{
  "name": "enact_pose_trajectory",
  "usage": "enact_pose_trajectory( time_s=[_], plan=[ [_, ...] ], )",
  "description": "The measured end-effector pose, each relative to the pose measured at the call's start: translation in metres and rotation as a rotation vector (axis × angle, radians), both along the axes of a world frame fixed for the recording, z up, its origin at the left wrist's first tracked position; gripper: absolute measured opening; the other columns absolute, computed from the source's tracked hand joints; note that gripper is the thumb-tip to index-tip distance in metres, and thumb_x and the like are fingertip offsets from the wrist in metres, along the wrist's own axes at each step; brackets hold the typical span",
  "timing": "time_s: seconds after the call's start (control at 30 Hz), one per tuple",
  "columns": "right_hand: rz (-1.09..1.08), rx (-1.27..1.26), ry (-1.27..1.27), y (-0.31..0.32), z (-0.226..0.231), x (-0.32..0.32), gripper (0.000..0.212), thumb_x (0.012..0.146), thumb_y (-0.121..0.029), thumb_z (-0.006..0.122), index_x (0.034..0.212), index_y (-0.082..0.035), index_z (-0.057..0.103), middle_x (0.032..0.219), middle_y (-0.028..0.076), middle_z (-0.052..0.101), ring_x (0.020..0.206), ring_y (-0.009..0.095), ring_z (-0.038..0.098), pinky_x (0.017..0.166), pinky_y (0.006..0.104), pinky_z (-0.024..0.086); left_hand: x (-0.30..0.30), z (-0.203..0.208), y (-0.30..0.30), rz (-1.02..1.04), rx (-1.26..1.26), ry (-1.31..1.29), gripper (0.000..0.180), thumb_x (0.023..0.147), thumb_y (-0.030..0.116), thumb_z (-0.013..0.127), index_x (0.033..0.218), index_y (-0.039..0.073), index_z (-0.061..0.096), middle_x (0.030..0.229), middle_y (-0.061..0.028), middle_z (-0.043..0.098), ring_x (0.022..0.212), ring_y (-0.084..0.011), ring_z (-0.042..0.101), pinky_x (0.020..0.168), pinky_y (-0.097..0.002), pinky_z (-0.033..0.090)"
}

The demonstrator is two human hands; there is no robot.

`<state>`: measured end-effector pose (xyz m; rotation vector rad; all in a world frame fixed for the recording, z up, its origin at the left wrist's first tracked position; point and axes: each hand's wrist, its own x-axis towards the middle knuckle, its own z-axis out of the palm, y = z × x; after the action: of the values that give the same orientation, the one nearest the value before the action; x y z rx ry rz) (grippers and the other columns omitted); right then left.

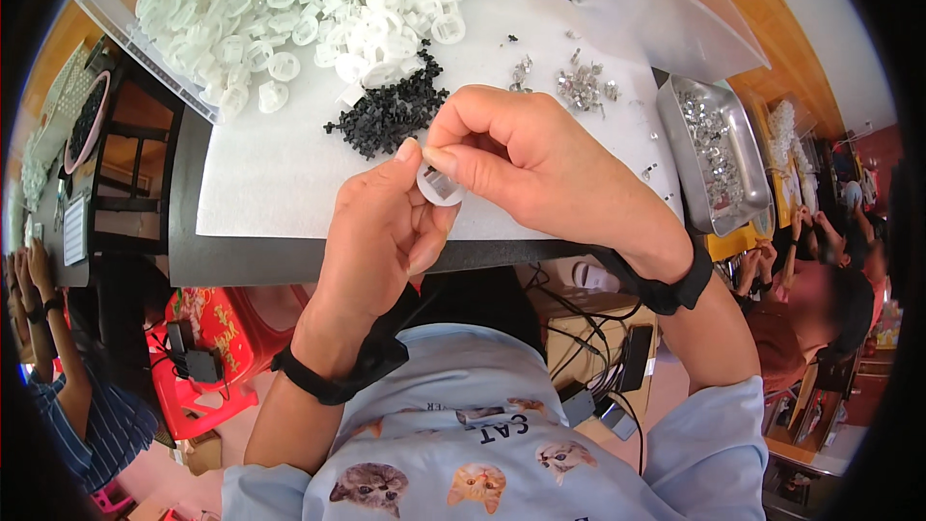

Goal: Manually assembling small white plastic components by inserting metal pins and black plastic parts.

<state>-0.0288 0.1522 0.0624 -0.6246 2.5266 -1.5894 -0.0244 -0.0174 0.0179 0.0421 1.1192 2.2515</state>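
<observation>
At the far left of the frame, another person's raised hands (37, 275) showed beside the dark frame of the furniture there. Just right of them, below the table (236, 259), stood a red stool (253, 333) with a black boxy device (201, 363) and its cord on it. A large heap of white plastic parts (289, 10) filled the upper left, spilling onto a white sheet (260, 198) spread over the table.

Near the centre, the left hand (386, 222) had its grip closed round a small round white piece (441, 191), thumb at its upper edge and fingers underneath. A pile of tiny black parts (376, 121) lay just above this hand. The right hand (526, 150) reached over from the right, its thumb and forefinger pinching the same piece at its upper edge; the detail inside the piece was too small to tell. Both wrists wore black bands.

Further right, small metal pieces (584, 85) lay scattered on the sheet, below a translucent plastic container (666, 5). A steel tray (687, 169) of similar bits sat at the right, and beyond it other people worked at the frame's right edge.
</observation>
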Motion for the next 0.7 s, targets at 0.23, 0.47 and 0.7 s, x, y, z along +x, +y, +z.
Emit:
enact_pose_trajectory(
  time_s=[0.23,0.47,0.7],
  plan=[
    [-0.035,0.010,0.010,-0.0003,-0.0003,0.0013,0.013,0.084,-0.010,0.057,0.078,0.001,0.055,0.071,0.012,0.056,0.064,0.025,0.054,0.058,0.0349,0.043,-0.0029,0.0021,-0.0009,-0.019,-0.019,-0.030,0.042,0.099,0.036,0.039,0.087,-0.003,0.053,0.064,-0.0075,0.052,0.041,-0.0060,0.030,0.037,-0.0222,0.020],
    [0.078,0.107,0.385,0.0041,-0.0078,-0.0043,0.009,0.086,-0.003,0.060,0.080,-0.002,0.052,0.075,0.003,0.049,0.064,0.013,0.048,0.057,0.0263,0.040,-0.0041,0.0018,-0.0026,-0.049,-0.016,-0.054,0.039,0.099,0.034,0.039,0.089,0.000,0.053,0.059,-0.0042,0.047,0.039,-0.0054,0.025,0.037,-0.0214,0.018],
    [0.074,0.008,0.080,0.0066,-0.0082,-0.0057,0.015,0.085,-0.015,0.061,0.084,-0.001,0.055,0.073,0.008,0.057,0.065,0.020,0.055,0.059,0.0317,0.045,-0.0069,0.0011,-0.0052,-0.117,-0.009,-0.019,0.034,0.098,0.032,0.039,0.100,0.001,0.052,0.063,-0.0043,0.048,0.041,-0.0053,0.028,0.037,-0.0193,0.021]
  ],
)
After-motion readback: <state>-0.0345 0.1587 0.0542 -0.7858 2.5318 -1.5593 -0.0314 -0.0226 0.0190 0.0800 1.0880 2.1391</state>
